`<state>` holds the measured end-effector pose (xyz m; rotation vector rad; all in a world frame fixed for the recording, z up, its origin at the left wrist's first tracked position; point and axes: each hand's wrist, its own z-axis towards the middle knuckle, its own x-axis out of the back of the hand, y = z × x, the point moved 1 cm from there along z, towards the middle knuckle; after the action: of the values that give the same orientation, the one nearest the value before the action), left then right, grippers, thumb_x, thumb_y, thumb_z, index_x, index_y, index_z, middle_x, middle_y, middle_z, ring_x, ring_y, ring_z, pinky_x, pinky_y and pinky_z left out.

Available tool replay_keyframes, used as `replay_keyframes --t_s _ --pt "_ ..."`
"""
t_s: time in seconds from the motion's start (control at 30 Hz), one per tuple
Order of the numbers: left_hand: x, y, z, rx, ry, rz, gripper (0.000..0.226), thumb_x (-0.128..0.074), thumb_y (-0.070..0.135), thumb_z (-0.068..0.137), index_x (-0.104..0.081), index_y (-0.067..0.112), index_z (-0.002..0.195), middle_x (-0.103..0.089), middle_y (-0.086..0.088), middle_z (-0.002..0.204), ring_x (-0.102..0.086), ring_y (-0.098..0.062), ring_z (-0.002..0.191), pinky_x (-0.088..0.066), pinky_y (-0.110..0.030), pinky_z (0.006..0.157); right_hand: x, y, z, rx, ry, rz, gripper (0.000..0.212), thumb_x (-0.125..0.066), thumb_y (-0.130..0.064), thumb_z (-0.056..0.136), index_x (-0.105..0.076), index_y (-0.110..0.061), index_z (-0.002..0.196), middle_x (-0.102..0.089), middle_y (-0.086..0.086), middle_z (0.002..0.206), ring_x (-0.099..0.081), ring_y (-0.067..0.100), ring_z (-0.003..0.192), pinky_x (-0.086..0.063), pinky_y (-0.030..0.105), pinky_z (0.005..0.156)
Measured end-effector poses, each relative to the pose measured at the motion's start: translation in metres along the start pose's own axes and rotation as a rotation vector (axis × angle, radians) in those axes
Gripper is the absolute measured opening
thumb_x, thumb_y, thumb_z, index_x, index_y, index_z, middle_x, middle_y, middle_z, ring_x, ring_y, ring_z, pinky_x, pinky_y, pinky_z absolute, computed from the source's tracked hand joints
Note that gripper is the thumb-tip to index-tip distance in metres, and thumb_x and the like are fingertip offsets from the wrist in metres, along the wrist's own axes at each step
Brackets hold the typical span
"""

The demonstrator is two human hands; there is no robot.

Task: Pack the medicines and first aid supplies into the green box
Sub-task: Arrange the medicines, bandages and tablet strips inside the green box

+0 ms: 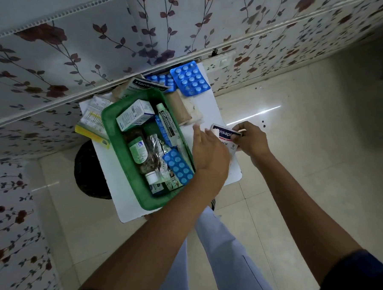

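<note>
Plaster box sits just right of the green box, pinched at its right end by the right hand; the left hand, fingers loose and holding nothing, touches its left end. Green box lies at nine o'clock from that grip, long axis running eleven to five. Blister packs wait at twelve on the worktop

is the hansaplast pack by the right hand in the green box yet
Out. The Hansaplast pack sits outside the green box, pinched by the right hand.
</note>
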<state>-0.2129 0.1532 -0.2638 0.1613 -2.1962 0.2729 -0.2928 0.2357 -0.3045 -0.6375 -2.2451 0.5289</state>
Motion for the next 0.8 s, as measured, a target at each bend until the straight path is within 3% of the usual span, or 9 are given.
replay_keyframes --t_s 0.07,0.17,0.4,0.5,0.53,0.6,0.67,0.73,0.8 --pt "-0.007 0.009 0.007 0.085 -0.096 -0.164 0.071 -0.037 0.035 0.096 -0.009 -0.013 0.140 -0.034 -0.032 0.144 -0.034 -0.044 0.132 -0.027 -0.051 0.112 0.002 0.005 0.000 -0.035 0.014 0.071 0.013 -0.062 -0.006 0.082 -0.058 -0.012 0.092 -0.067 0.019 0.106 -0.066 0.034 0.092 -0.056 0.050 0.080" --pt "-0.010 0.014 0.012 0.120 -0.080 -0.392 0.066 -0.046 0.023 0.092 -0.013 -0.010 0.139 -0.041 -0.030 0.134 -0.050 -0.040 0.116 -0.048 -0.046 0.091 0.005 0.012 0.000 -0.059 0.019 0.129 0.012 -0.062 -0.006 0.082 -0.056 -0.015 0.089 -0.067 0.019 0.104 -0.066 0.033 0.090 -0.056 0.049 0.081" --pt "0.021 -0.006 0.003 0.104 0.034 -0.886 0.053 -0.066 0.023 0.080 -0.041 0.002 0.121 -0.056 -0.017 0.118 -0.059 -0.032 0.106 -0.049 -0.035 0.083 0.026 0.007 -0.004 0.006 0.071 0.251 0.014 -0.059 -0.004 0.084 -0.058 -0.017 0.088 -0.064 0.010 0.089 -0.060 0.024 0.077 -0.055 0.035 0.067" --pt "0.053 -0.039 -0.013 0.201 0.280 -1.302 0.051 -0.072 0.025 0.074 -0.049 0.011 0.116 -0.060 -0.003 0.106 -0.061 -0.014 0.083 -0.046 -0.008 0.059 0.038 -0.010 -0.015 0.070 0.168 0.322 0.019 -0.056 -0.006 0.086 -0.059 -0.024 0.086 -0.065 0.007 0.092 -0.060 0.021 0.081 -0.048 0.027 0.063" --pt "0.061 -0.055 -0.019 0.234 0.349 -1.424 0.051 -0.073 0.025 0.073 -0.050 0.015 0.116 -0.059 0.002 0.106 -0.060 -0.007 0.078 -0.047 -0.006 0.056 0.041 -0.019 -0.021 0.106 0.202 0.350 0.020 -0.054 -0.007 0.087 -0.058 -0.026 0.087 -0.065 0.006 0.093 -0.060 0.020 0.083 -0.047 0.026 0.064" --pt "0.064 -0.092 -0.035 0.308 0.411 -1.648 0.050 -0.076 0.024 0.068 -0.054 0.024 0.113 -0.061 0.010 0.101 -0.063 -0.006 0.083 -0.057 -0.019 0.072 0.043 -0.041 -0.038 0.197 0.242 0.407 0.021 -0.049 -0.009 0.091 -0.057 -0.028 0.091 -0.065 0.004 0.096 -0.060 0.018 0.087 -0.048 0.025 0.066" --pt "0.055 -0.123 -0.049 0.400 0.424 -1.802 0.042 -0.074 0.022 0.064 -0.060 0.028 0.102 -0.065 0.004 0.099 -0.067 -0.019 0.092 -0.058 -0.041 0.082 0.038 -0.063 -0.056 0.297 0.238 0.438 0.021 -0.045 -0.010 0.093 -0.056 -0.028 0.093 -0.065 0.001 0.101 -0.062 0.017 0.093 -0.052 0.026 0.071" --pt "0.039 -0.147 -0.063 0.508 0.467 -1.909 0.026 -0.068 0.008 0.072 -0.062 0.021 0.094 -0.066 -0.007 0.094 -0.067 -0.021 0.084 -0.057 -0.039 0.080 0.022 -0.084 -0.069 0.414 0.183 0.394 0.019 -0.046 -0.008 0.092 -0.057 -0.021 0.099 -0.065 0.000 0.101 -0.063 0.016 0.093 -0.055 0.026 0.071" --pt "0.023 -0.163 -0.075 0.618 0.526 -1.948 0.020 -0.061 -0.002 0.079 -0.061 0.013 0.091 -0.064 -0.004 0.082 -0.064 -0.018 0.074 -0.054 -0.036 0.074 -0.001 -0.099 -0.074 0.529 0.102 0.232 0.019 -0.050 -0.007 0.090 -0.062 -0.016 0.102 -0.064 -0.002 0.096 -0.064 0.017 0.087 -0.056 0.028 0.068"
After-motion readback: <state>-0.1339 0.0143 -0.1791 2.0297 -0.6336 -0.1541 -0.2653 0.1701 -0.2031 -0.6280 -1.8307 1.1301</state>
